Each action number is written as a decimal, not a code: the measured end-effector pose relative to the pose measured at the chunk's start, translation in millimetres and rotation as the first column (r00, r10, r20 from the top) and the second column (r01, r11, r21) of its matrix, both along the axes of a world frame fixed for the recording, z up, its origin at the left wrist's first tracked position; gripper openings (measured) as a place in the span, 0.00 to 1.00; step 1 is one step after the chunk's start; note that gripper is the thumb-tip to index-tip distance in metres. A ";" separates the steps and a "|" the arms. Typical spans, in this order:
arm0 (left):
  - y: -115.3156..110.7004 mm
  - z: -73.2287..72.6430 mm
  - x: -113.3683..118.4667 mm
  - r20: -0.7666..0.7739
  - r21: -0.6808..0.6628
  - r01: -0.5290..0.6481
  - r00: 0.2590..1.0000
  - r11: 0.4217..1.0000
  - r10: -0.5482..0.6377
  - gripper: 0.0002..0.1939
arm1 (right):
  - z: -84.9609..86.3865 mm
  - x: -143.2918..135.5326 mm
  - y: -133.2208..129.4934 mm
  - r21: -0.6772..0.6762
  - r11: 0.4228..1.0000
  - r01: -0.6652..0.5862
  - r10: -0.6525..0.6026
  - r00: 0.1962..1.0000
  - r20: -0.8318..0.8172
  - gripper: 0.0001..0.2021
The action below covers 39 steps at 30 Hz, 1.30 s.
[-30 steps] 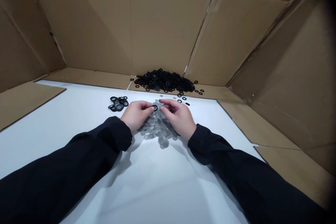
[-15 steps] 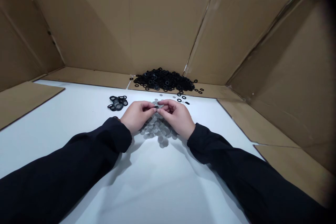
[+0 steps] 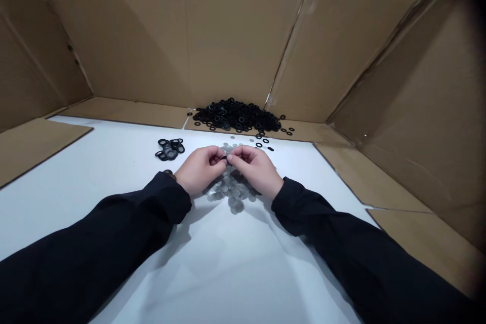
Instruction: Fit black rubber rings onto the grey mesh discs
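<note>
White table (image 3: pixel 228 268) enclosed by cardboard walls (image 3: pixel 132 25); heap of black rings (image 3: pixel 236 115) lies beyond both hands, against the back wall. Pile of grey discs (image 3: pixel 234 193) spreads beneath the hands and toward the wearer; cluster of disc-filled rings (image 3: pixel 169 150) sits just beyond and left of the left hand (image 3: pixel 200 168). 1 black ring (image 3: pixel 224 159) is between the fingertips of the 2 hands, over the disc pile. Black sleeves (image 3: pixel 102 238) angle inward from the lower corners. Left hand closed, thumb and fingers pinching the ring; right hand (image 3: pixel 256 167) closed on it from the opposite side. Sleeves are cut off at the frame edges; hands cover part of the disc pile; fingers mostly hide the held ring, so any disc inside it cannot be made out.
</note>
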<state>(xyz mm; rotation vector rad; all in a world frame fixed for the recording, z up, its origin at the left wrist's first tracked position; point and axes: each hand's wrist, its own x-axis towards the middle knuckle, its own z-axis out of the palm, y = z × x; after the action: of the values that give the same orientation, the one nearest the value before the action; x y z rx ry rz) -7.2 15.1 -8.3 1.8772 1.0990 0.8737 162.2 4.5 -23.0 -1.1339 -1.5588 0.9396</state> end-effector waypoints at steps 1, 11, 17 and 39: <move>-0.7 0.5 0.4 0.002 -0.011 0.005 1.000 1.000 -0.005 0.09 | 0.3 -0.3 -0.6 -0.002 1.000 0.003 -0.003 1.000 0.007 0.09; -2.8 0.7 3.4 0.036 -0.074 0.012 0.999 0.997 -0.010 0.06 | -3.1 -1.7 -3.8 0.046 0.999 -0.013 0.008 0.993 0.121 0.07; -3.2 5.0 5.3 0.061 -0.078 -0.012 0.998 0.997 0.017 0.05 | -0.4 -0.9 -5.1 0.159 0.987 0.007 -0.042 0.975 0.218 0.08; -5.9 0.3 4.7 0.270 -0.016 0.053 0.962 0.998 -0.046 0.17 | -5.6 -4.4 3.4 -0.232 0.952 -0.197 0.084 0.902 -0.423 0.10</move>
<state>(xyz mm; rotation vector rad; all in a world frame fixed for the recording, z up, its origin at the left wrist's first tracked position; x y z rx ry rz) -2.6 9.3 -8.0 1.6991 0.8871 1.0483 157.8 7.9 -28.6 -0.9337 -1.2027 1.4250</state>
